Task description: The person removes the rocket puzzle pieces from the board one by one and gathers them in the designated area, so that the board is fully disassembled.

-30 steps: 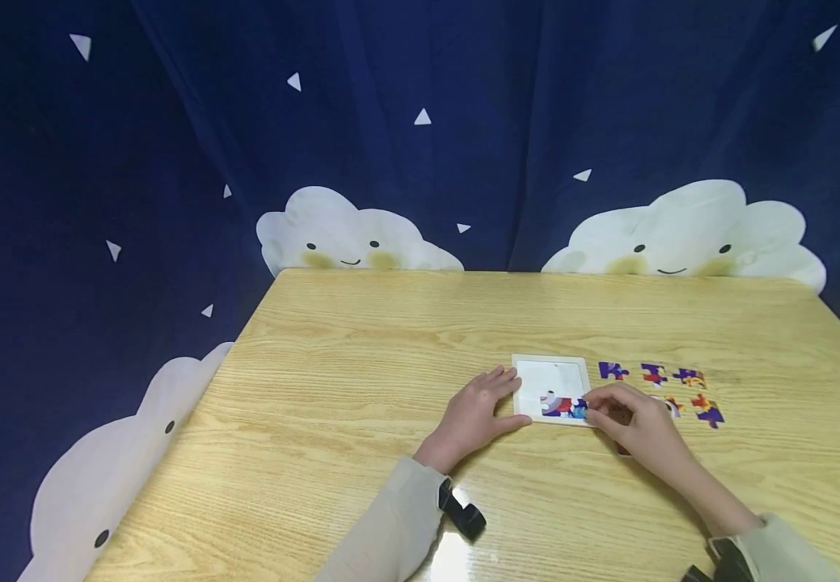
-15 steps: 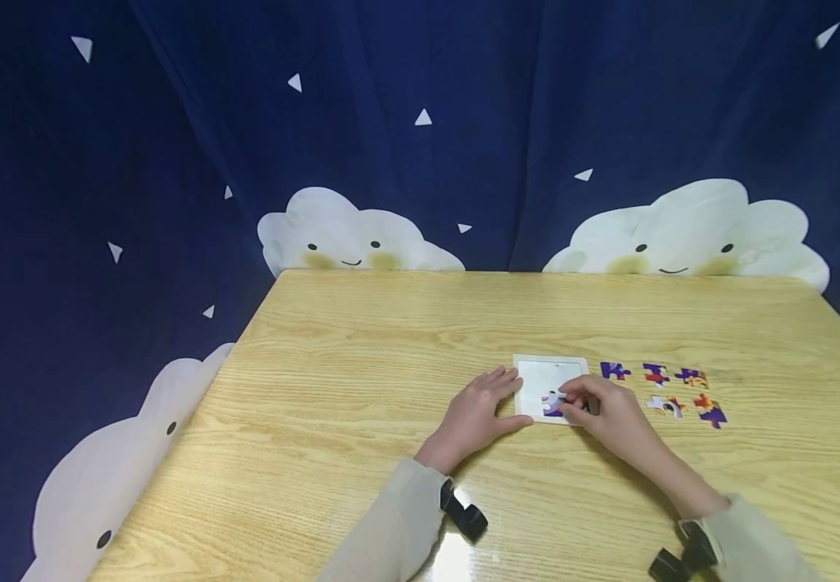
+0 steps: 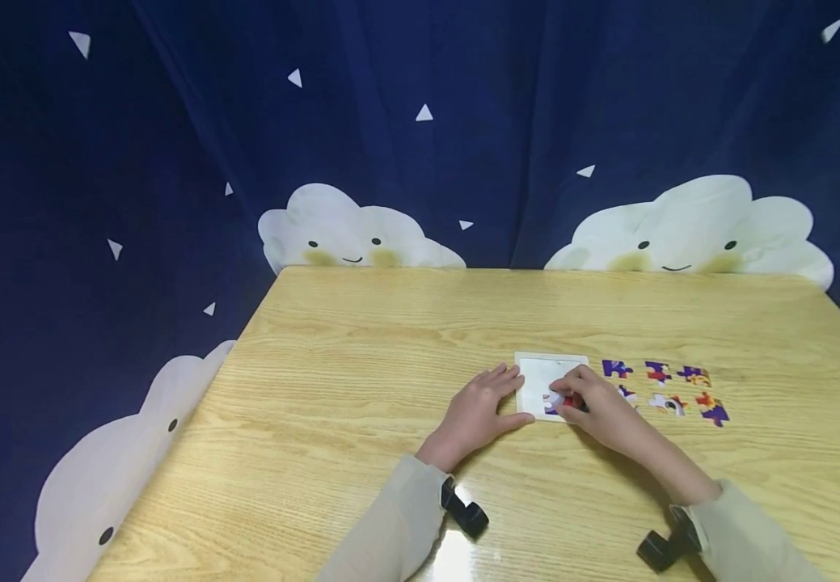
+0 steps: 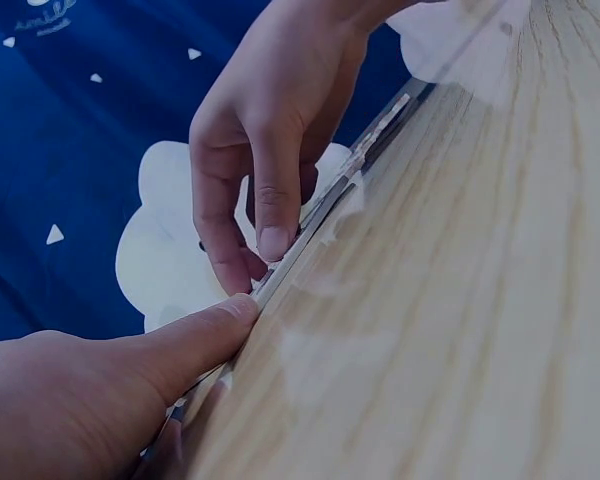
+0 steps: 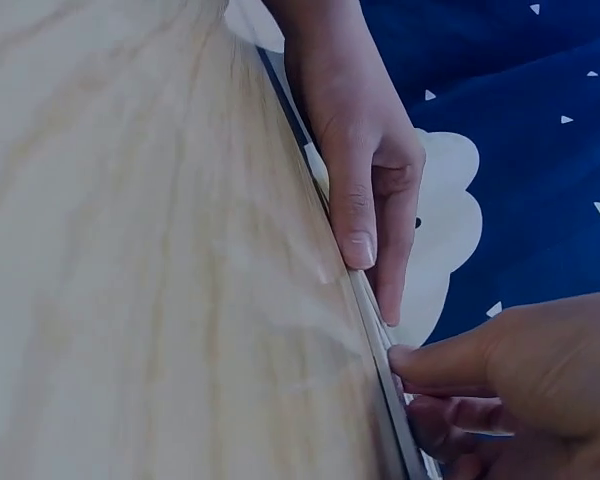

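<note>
A white puzzle tray [image 3: 532, 364] lies on the wooden table, right of centre in the head view. My left hand [image 3: 472, 416] rests at its left side, fingers extended along the edge and thumb at the near corner. Over the tray's near side my right hand [image 3: 609, 412] bends thumb and index finger around a red-and-white puzzle piece [image 3: 567, 400], partly hidden by the fingers. A purple-and-white part [image 3: 550, 406] of the picture shows left of the fingertips. In both wrist views, the tray is seen nearly edge-on, so the piece is hard to make out.
Loose puzzle pieces lie in two rows right of the tray, among them a purple piece [image 3: 616, 369], a white piece [image 3: 667, 404] and an orange-purple piece [image 3: 713, 409]. One piece [image 3: 627, 396] is partly behind my right hand. A dark blue curtain [image 3: 420, 162] hangs behind the table [image 3: 361, 339].
My right hand has moved left from the tray's right edge to its near side, covering the blue part of the picture there. A loose piece beside the tray has come into view. My left hand stays put.
</note>
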`<act>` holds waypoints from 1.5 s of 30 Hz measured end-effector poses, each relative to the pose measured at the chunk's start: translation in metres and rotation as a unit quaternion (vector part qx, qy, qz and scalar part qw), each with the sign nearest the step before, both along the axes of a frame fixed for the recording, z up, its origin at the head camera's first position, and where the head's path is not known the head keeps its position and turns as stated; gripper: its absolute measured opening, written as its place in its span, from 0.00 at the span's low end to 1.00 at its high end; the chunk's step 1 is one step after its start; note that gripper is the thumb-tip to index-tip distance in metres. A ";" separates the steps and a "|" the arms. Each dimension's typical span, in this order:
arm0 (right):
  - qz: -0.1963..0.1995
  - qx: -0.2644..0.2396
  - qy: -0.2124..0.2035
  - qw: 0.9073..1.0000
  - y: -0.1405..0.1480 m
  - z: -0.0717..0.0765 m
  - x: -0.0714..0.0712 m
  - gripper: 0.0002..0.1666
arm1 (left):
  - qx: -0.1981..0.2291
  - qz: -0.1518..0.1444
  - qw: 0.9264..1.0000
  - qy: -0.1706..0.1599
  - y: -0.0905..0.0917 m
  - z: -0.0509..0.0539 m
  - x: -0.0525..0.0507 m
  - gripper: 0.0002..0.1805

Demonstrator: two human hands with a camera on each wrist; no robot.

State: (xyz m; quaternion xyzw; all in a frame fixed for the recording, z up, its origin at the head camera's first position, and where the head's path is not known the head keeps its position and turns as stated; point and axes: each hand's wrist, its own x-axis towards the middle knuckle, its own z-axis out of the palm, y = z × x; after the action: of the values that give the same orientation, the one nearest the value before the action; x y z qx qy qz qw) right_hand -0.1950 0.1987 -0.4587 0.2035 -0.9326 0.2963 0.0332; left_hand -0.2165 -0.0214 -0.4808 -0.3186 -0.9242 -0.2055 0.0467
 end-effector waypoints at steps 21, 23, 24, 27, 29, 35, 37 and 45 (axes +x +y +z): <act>-0.013 0.004 0.044 0.999 0.000 -0.006 0.006 0.17 | 0.005 0.004 1.000 -0.016 0.001 -0.001 0.000 0.34; -0.015 -0.007 0.060 0.998 -0.001 -0.007 0.009 0.19 | 0.006 0.004 1.000 -0.017 0.001 -0.001 0.000 0.34; -0.014 -0.014 0.070 0.997 -0.001 -0.008 0.011 0.20 | 0.006 0.004 1.000 -0.017 0.001 -0.001 0.000 0.34; -0.008 -0.036 0.107 0.994 -0.001 -0.010 0.014 0.24 | 0.005 0.004 1.000 -0.014 0.001 0.000 0.000 0.34; -0.005 -0.048 0.128 0.991 -0.001 -0.011 0.014 0.25 | 0.005 0.004 1.000 -0.011 0.001 0.001 0.000 0.33; -0.012 -0.070 0.146 0.987 0.000 -0.011 0.014 0.22 | 0.000 0.005 1.000 -0.006 0.001 0.002 0.000 0.33; -0.017 -0.079 0.145 0.986 0.000 -0.011 0.014 0.20 | -0.002 0.005 1.000 -0.005 0.001 0.002 0.000 0.33; -0.051 -0.121 0.133 0.982 0.000 -0.012 0.013 0.17 | -0.001 0.005 1.000 -0.009 0.001 0.002 0.000 0.33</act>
State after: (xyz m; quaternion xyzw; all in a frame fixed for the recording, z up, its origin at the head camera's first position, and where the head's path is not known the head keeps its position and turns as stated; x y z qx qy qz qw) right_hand -0.1818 0.1985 -0.4707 0.1874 -0.8864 0.3750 0.1963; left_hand -0.2165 -0.0202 -0.4788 -0.3118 -0.9265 -0.2071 0.0386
